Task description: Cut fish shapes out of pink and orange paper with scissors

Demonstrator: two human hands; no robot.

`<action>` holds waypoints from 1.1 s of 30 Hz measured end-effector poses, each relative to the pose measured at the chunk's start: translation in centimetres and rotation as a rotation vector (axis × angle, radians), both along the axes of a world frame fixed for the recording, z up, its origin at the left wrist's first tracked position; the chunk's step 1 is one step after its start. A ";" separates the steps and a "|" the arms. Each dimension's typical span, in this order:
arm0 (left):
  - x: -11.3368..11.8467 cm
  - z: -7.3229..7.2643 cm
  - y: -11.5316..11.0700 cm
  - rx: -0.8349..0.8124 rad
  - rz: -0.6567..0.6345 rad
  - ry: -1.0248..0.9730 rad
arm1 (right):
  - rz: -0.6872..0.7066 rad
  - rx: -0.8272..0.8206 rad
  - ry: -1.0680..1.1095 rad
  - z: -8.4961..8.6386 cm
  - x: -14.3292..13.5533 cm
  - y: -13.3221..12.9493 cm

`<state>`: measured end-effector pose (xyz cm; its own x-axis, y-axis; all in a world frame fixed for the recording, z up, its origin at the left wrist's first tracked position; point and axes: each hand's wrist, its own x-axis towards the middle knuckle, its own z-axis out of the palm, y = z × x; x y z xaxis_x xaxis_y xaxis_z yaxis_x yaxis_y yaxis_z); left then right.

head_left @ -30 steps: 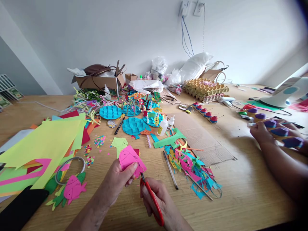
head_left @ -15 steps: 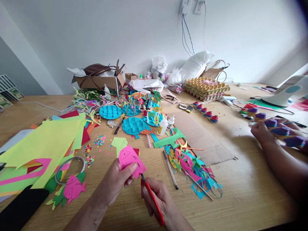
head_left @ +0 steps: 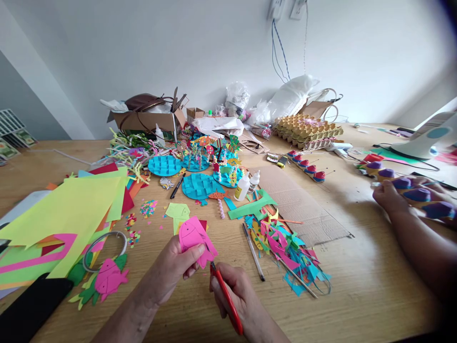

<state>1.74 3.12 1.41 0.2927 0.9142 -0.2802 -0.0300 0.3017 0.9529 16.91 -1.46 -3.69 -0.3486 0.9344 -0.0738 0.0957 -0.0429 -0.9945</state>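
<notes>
One pink paper [head_left: 193, 232], inked with a fish outline, lower centre of the frame: pinched between thumb and fingers of the left hand [head_left: 174, 267]. One pair of red scissors [head_left: 232, 312], just below and right: the right hand [head_left: 235, 288] was curled around the handles, the tips at the paper's lower edge; whether the blades overlapped it was hard to tell. Desk [head_left: 350, 300], lower left: pink fish [head_left: 108, 278] upon green cutouts [head_left: 87, 294], near a tape roll [head_left: 124, 240]. Right of centre: pen [head_left: 253, 252], beside scraps [head_left: 282, 245]; above, two upright bottles [head_left: 242, 188] near cardboard [head_left: 300, 205]. Right edge: another person's hand [head_left: 390, 196], holding a purple-topped strip [head_left: 417, 195].
</notes>
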 end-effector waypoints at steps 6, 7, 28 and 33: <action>0.0 -0.2 0.0 -0.014 -0.003 -0.007 | 0.005 0.033 -0.020 -0.4 0.1 0.0; 0.0 -0.2 0.0 -0.014 -0.005 -0.008 | 0.005 0.031 -0.019 -0.4 0.1 0.1; -0.6 -0.2 0.3 0.098 -0.072 0.113 | -0.002 0.048 -0.116 0.6 0.3 0.3; -0.6 -0.2 0.2 0.127 -0.085 0.120 | 0.006 0.038 -0.091 0.7 0.3 0.3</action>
